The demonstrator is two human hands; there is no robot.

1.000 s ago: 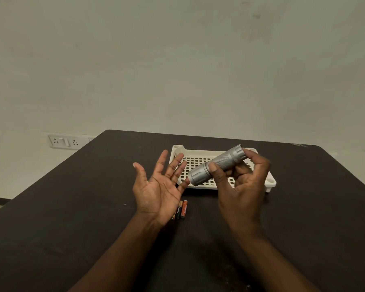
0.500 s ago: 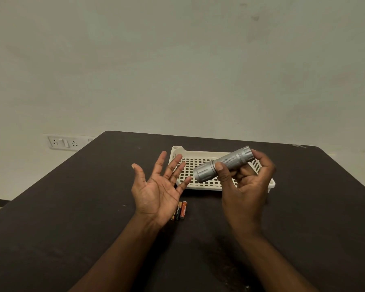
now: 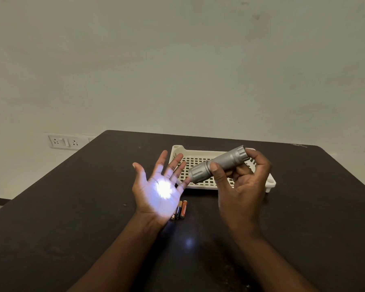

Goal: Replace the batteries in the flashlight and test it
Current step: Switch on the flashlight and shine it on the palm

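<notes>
My right hand (image 3: 243,186) grips a silver flashlight (image 3: 217,164) above the table, its lens end tilted down and left, a finger on its tail end. My left hand (image 3: 159,187) is held open, palm up, fingers spread, just left of the lens. A bright white spot of light lies on that palm, and a faint glint shows on the table below. Three small batteries (image 3: 180,210) lie side by side on the dark table (image 3: 72,207), partly hidden under my left hand.
A white slotted plastic tray (image 3: 200,182) sits on the table behind my hands. A wall socket plate (image 3: 64,141) is on the pale wall at the left. The table edges run off at the left and right.
The flashlight has come on and now lights my left palm; before, the palm was dark. My right hand shifted the flashlight slightly to the right.
</notes>
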